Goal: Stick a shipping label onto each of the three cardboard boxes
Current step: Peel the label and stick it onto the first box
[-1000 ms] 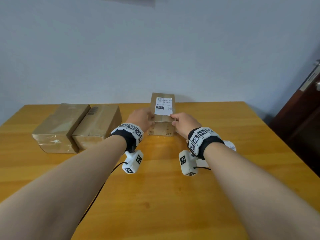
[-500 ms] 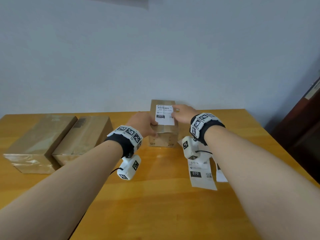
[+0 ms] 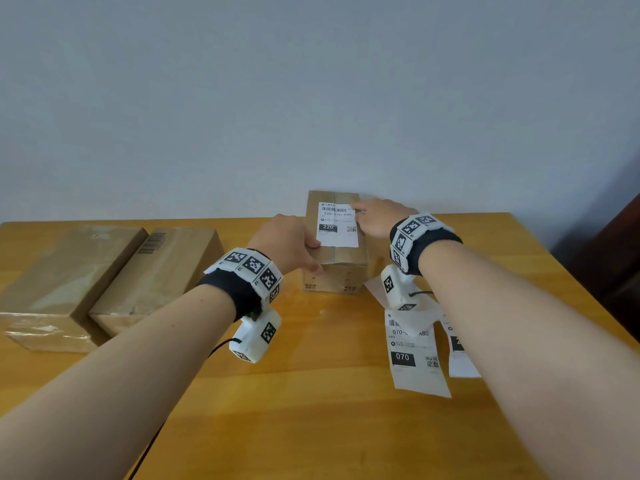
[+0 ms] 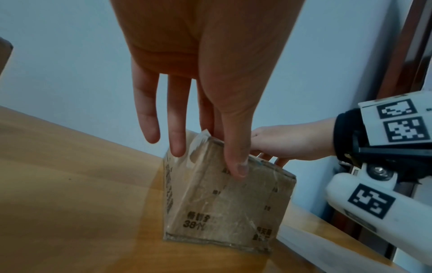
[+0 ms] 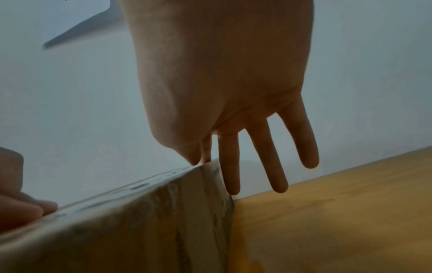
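Head view is showing the whole bench (image 3: 311, 410): small box (image 3: 334, 268) sitting at the far edge by the wall, white label (image 3: 337, 225) lying on its top w/ "220" printed. Left hand (image 3: 289, 242) is steadying the box's near-left top corner, thumb hanging over the front face. Right hand (image 3: 375, 216) is lying on the label's far-right part.

Left wrist view is adding what the head view can't: left grip is open, fingers (image 4: 235, 147) straight, thumb tip pressing the box (image 4: 224, 199) front face w/ "38" print, two outer fingers hanging free off the side. Right wrist view is showing the right grip also open: thumb & index pressing down at the box (image 5: 117, 230) top edge, the other fingers (image 5: 268, 157) reaching straight past the side; whether they're touching it, can't tell.

Only the head view is catching two bigger boxes, left box (image 3: 59, 285) & second box (image 3: 156, 271), touching side by side, both shut, contents hidden. Loose "070" label (image 3: 415, 355) is lying near the right forearm, another label (image 3: 460, 358) partly hidden beside it.
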Demonstrator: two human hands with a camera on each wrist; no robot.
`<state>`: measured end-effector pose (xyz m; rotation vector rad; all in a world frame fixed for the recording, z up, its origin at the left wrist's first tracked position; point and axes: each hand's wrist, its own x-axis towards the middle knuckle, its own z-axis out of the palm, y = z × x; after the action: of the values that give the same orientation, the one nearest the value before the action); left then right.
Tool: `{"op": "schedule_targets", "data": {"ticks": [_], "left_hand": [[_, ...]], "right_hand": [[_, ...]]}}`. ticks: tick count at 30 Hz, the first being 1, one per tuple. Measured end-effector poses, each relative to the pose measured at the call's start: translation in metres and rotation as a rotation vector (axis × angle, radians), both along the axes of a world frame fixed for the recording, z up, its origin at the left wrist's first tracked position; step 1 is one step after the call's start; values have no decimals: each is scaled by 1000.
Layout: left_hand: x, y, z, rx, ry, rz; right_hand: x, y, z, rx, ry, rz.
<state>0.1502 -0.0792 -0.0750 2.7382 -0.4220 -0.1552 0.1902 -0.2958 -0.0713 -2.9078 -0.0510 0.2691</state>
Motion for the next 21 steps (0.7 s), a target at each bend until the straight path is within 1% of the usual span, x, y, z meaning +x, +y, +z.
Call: {"op": "schedule_targets", "data": {"ticks": [5, 9, 11, 14, 15, 17, 19, 21], "left_hand": [[0, -1, 0, -4, 6, 15], [0, 0, 0, -13, 10, 13], [-2, -1, 1, -11, 7, 3], [-2, -4, 1, -17, 0, -13], [-2, -7, 1, -22, -2, -20], [-3, -13, -1, -36, -7, -34], [-3, -21, -2, -48, -12, -49], [-4, -30, -3, -46, -15, -61]], "right_hand": [[3, 4, -3, -98, -13, -42], [0, 6, -1, -107, -7, -59], [-4, 3, 4, -37, 10, -50], [-10, -7, 1, 169, 83, -82], [-13, -11, -2, 245, 101, -108], [-21, -24, -11, 344, 81, -219], [-32, -36, -17, 353, 63, -340], [-40, -48, -20, 313, 91, -392]]}}
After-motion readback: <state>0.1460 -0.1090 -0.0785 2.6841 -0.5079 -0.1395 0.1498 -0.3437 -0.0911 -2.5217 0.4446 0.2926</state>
